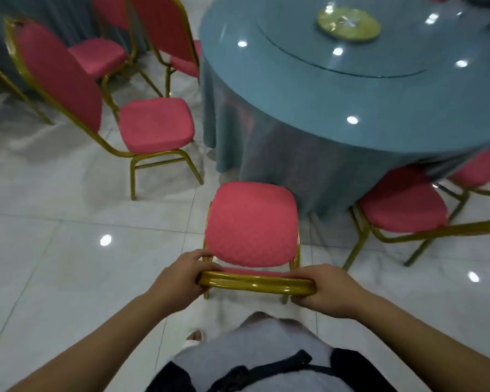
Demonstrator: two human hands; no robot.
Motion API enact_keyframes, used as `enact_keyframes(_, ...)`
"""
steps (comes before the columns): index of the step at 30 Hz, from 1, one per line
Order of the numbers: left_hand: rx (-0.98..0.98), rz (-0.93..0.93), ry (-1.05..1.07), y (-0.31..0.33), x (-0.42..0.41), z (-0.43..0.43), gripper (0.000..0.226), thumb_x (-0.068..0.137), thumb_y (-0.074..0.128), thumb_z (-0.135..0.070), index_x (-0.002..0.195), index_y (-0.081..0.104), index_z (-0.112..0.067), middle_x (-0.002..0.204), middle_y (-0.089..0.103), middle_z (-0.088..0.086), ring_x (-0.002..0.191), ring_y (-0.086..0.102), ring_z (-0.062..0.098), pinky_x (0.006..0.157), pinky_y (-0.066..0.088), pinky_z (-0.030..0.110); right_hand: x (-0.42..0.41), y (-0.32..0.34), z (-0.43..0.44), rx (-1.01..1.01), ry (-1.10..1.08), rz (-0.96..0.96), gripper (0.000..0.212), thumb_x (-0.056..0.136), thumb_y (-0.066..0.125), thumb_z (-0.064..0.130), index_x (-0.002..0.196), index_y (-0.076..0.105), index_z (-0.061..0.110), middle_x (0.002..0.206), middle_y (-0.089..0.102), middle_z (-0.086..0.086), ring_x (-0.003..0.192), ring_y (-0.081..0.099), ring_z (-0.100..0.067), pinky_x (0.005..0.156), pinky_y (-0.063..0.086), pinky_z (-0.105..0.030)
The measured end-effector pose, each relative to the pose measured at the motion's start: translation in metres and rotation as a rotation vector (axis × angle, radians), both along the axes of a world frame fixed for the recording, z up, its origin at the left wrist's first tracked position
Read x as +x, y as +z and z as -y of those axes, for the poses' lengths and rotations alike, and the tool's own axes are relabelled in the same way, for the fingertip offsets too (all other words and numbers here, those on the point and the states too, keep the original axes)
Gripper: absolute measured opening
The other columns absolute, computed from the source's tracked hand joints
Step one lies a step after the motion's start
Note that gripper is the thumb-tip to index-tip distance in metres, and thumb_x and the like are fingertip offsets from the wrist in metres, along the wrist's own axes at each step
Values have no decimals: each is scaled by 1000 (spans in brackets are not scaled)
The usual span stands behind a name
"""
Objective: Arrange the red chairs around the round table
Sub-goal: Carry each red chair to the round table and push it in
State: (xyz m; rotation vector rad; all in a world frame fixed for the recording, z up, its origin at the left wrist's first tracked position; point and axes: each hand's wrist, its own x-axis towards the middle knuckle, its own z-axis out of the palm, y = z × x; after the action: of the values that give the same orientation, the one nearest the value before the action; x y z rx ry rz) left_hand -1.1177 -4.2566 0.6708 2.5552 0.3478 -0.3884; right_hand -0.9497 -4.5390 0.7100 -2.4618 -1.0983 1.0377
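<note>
A red chair (252, 222) with a gold frame stands right in front of me, its seat facing the round table (309, 89), which wears a blue-grey cloth. My left hand (186, 274) grips the left end of the chair's gold top rail. My right hand (327, 291) grips the right end of the same rail. The seat's front edge is close to the hanging tablecloth. Another red chair (153, 124) stands to the left, angled toward the table. A third red chair (402, 205) sits at the right with its seat partly under the table's edge.
More red chairs (99, 58) stand at the back left near a second draped table. A red seat (478, 168) shows at the far right. On the table lie a glass turntable (323, 63) and a gold disc (348, 22). The white tiled floor (68, 250) is glossy.
</note>
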Motion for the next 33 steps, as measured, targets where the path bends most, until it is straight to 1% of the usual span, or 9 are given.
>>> enact_keyframes(4,-61,68,-112,2,16,-34,39,86,73,-27,121,66,-43,125,55,-25,111,53,3,81,54,30,-25,4,-24,-70,-192,31,35,77,65,45,112,68,46,92,71,15,86,63,-6,74,51,-26)
enact_keyframes(6,-115,68,-120,5,30,-54,36,84,75,-22,115,70,-39,115,57,-24,104,55,4,84,53,34,-37,1,-40,-67,-292,114,19,78,63,48,94,70,41,81,68,13,77,62,-8,66,50,-29)
enact_keyframes(8,-146,52,-113,5,48,-70,26,83,75,-19,103,72,-35,104,62,-18,96,59,9,83,54,37,-43,-6,-55,-27,-416,251,19,77,61,54,75,65,36,71,62,11,69,59,-10,57,42,-28)
enact_keyframes(10,-136,49,-125,4,66,-79,18,82,75,-19,92,70,-34,94,63,-13,88,60,13,80,54,39,-40,-10,-67,-58,-489,352,26,76,60,59,68,59,34,74,59,11,79,54,-12,70,41,-32)
enact_keyframes(12,-122,45,-127,2,80,-85,19,82,73,-17,87,68,-34,88,62,-12,83,60,15,77,54,39,-30,-11,-75,-140,-538,346,25,76,59,61,70,58,36,87,55,14,92,41,-12,93,38,-47)
enact_keyframes(13,-114,40,-130,1,88,-88,21,82,72,-16,86,67,-35,87,62,-12,81,59,15,76,55,39,-23,-11,-79,-160,-570,319,23,75,60,59,73,60,36,90,53,14,95,37,-14,97,35,-53)
enact_keyframes(20,-104,36,-166,0,151,-110,16,80,69,-15,86,69,-30,84,66,-7,79,62,16,77,56,44,30,-11,-102,-125,-682,272,18,78,65,53,75,64,35,90,55,8,99,43,-21,94,35,-53)
enact_keyframes(27,-25,5,-171,9,223,-135,16,87,72,-20,83,65,-34,83,64,-9,79,61,13,70,50,32,84,-13,-133,-81,-705,305,16,81,64,55,83,63,39,99,51,9,110,44,-22,96,35,-54)
enact_keyframes(33,-13,-18,-193,19,264,-137,11,88,73,-20,93,69,-29,82,66,-11,77,60,6,73,52,30,126,-10,-138,-50,-698,300,27,80,66,57,102,66,41,99,49,12,111,45,-20,94,34,-47)
